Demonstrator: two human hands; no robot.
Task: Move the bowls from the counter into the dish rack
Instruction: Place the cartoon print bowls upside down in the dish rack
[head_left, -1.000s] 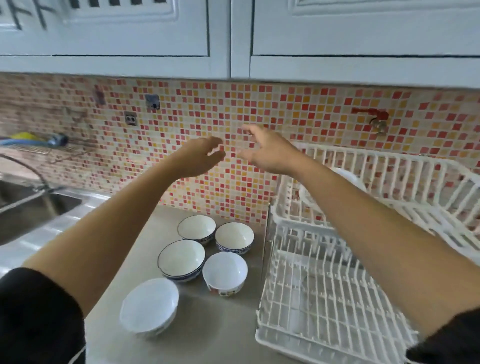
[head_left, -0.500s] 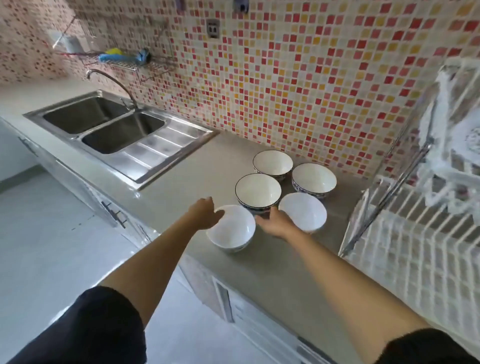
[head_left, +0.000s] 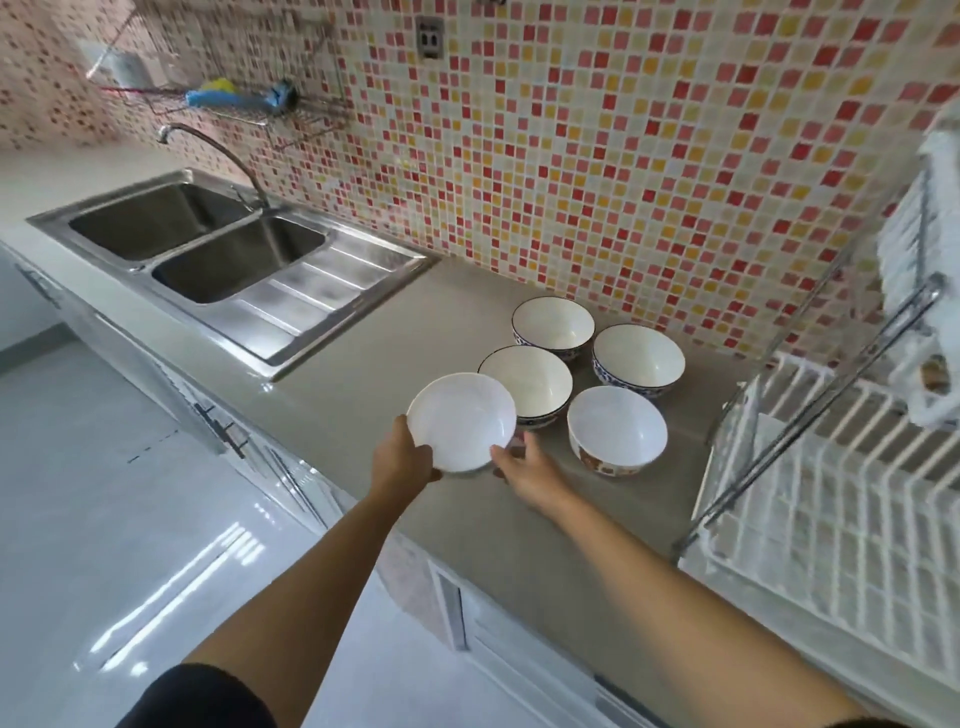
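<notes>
Several bowls sit in a cluster on the grey counter (head_left: 374, 364). The nearest one, a plain white bowl (head_left: 461, 420), is tilted, with my left hand (head_left: 402, 460) gripping its left rim and my right hand (head_left: 524, 467) touching its lower right edge. Behind it stand a blue-rimmed bowl (head_left: 527, 382), two more blue-patterned bowls (head_left: 553, 323) (head_left: 639, 358) and a white bowl with a brown pattern (head_left: 617, 428). The white dish rack (head_left: 831, 509) stands at the right, its upper tier partly cut off by the frame edge.
A steel double sink (head_left: 208, 249) with a faucet (head_left: 218, 150) lies at the left. A wire shelf (head_left: 244, 104) with a blue brush hangs on the mosaic tiled wall. The counter's front edge runs diagonally below my hands, with the floor (head_left: 104, 519) beyond it.
My hands dropped from in front of the wall to the nearest white bowl. My left hand has taken its rim, and the bowl has tilted up from the counter.
</notes>
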